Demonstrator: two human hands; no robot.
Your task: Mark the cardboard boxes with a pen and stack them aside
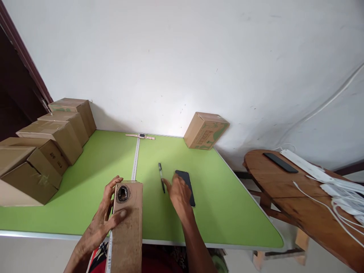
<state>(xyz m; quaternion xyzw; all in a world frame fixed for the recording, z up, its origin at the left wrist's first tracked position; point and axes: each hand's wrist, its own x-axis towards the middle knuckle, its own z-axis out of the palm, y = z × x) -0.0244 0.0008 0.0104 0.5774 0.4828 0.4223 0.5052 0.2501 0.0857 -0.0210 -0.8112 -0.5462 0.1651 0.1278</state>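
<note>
My left hand [104, 218] grips the side of a long brown cardboard box [128, 231] that stands on end at the near edge of the green table [227, 204]; the thumb lies on its face, below a dark ragged hole near the top. My right hand [178, 192] is flat on the table with fingers stretched out, its fingertips next to a black pen [161, 176]. It partly covers a black phone [188, 185] that lies face up.
Several cardboard boxes [48, 148] are stacked along the table's left side. Another box [205, 130] leans against the white wall at the back right. A wristwatch [140, 136] lies at the back edge. To the right, a wooden table [287, 185] holds a phone, power strips and white cables.
</note>
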